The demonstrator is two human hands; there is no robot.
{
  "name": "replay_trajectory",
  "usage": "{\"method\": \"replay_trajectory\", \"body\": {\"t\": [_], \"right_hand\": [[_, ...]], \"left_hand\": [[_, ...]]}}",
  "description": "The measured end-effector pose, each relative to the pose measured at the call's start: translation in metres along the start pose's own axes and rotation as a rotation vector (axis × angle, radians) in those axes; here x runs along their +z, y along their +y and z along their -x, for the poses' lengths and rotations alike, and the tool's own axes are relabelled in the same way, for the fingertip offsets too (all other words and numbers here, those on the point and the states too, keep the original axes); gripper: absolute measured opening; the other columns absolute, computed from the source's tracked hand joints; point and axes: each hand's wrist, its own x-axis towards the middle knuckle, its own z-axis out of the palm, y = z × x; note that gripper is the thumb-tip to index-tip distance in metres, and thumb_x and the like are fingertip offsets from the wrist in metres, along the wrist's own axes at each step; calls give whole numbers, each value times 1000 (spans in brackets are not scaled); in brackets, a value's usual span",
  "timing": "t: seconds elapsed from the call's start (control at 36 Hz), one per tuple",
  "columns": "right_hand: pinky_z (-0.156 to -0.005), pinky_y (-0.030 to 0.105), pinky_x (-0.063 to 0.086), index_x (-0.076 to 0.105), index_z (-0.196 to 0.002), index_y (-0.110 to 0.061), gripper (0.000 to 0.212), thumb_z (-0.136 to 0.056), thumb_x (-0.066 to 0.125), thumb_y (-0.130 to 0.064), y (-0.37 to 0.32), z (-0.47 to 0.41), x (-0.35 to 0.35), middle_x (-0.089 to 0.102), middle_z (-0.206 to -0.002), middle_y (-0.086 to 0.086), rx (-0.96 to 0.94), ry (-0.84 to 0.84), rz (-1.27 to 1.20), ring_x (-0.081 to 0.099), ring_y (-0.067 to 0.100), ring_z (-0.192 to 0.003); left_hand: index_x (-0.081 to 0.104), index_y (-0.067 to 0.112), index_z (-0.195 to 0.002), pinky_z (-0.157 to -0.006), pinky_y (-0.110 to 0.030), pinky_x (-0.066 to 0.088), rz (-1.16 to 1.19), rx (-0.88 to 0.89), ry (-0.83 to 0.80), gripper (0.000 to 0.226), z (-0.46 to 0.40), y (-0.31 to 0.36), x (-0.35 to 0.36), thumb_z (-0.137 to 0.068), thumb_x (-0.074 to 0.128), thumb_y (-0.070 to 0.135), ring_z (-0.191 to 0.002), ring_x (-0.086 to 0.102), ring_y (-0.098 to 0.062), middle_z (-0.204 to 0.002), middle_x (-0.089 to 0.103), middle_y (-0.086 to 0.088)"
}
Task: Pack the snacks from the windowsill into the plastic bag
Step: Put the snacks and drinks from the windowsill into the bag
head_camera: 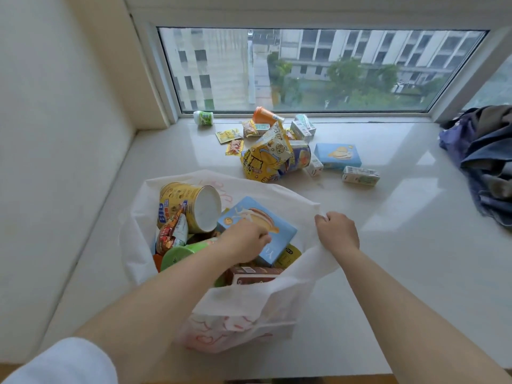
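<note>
A white plastic bag [279,295] stands open on the windowsill, holding a gold can [182,200], a light blue box [279,228], a green tub [177,256] and a brown box [255,274]. My left hand [246,239] reaches into the bag and grips the blue box by its near side. My right hand [336,231] pinches the bag's right rim and holds it open. Further back on the sill lie a yellow popcorn bag [266,156], a second blue box [338,155], small milk cartons [360,176] and several small packets [234,146].
A white-and-green bottle [203,117] and an orange cup [263,115] lie by the window pane. A heap of dark clothes [484,156] fills the sill's right end. A wall closes the left side. The sill [410,245] is pale glossy stone.
</note>
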Motion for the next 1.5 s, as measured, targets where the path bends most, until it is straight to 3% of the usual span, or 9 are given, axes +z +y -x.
{"method": "replay_trajectory", "body": {"t": [0.11,0.22,0.47,0.58,0.83,1.11,1.25,1.39,1.5], "right_hand": [[-67,29,39,55,-91,-14,19,-90,45,-31,-7,-6,-4,54,-86,3,6,-10,8,51,25,-81],[-74,33,46,53,-113,-19,31,-88,48,-37,-14,-19,-9,59,-102,4,-19,-49,-39,52,23,-87],[-73,29,40,60,-105,-18,32,-91,48,-44,-5,-93,-30,64,-106,3,-145,-151,-69,53,20,-88],[-73,29,44,61,-100,-20,21,-89,50,-34,-1,-143,-34,64,-105,3,-162,-244,52,58,23,-93],[-91,33,42,46,-133,-18,44,-90,48,-26,-30,-240,-8,47,-136,6,-229,-339,207,49,25,-120],[-104,44,35,24,-146,-28,73,-84,57,-47,-76,-335,42,17,-148,9,-245,-207,213,27,34,-132],[-113,44,22,10,-150,-34,90,-79,61,-57,-77,-363,66,-4,-156,9,-261,-354,179,13,37,-141],[-112,50,22,-1,-149,-37,106,-71,67,-61,-77,-365,86,-17,-156,6,-269,-289,182,6,38,-142],[-109,51,26,2,-149,-38,105,-71,67,-62,-81,-360,91,-14,-156,3,-204,-227,89,8,38,-140]], "left_hand": [[67,24,-111,-79,-36,52,52,1,214,30,-20,10,-25,-98,41,31,-94,60,-21,-109,67,1],[67,25,-110,-80,-34,50,92,-2,330,28,-42,35,-45,-97,42,28,-94,59,-21,-108,66,3],[66,25,-110,-71,-28,47,79,-118,325,27,-124,74,-64,-96,43,28,-86,55,-18,-108,65,2],[61,25,-120,-83,-35,47,50,-234,269,31,-168,71,-64,-95,44,31,-105,54,-23,-124,55,-2],[28,24,-145,-102,-43,38,24,-461,306,69,-252,27,-72,-85,61,33,-132,32,-29,-144,29,-9],[-13,52,-142,-108,-66,18,-13,-453,163,124,-328,-37,-61,-59,77,64,-144,-2,-35,-157,-11,-1],[-12,55,-140,-105,-68,23,40,-384,165,127,-352,-57,-52,-52,79,63,-142,16,-33,-153,11,-4],[19,36,-144,-89,-37,46,336,-374,401,101,-362,-67,-44,-64,80,43,-114,53,-29,-129,53,-2],[31,32,-140,-84,-36,47,322,-413,469,85,-357,-67,-54,-70,79,32,-108,58,-32,-119,62,-6]]}}
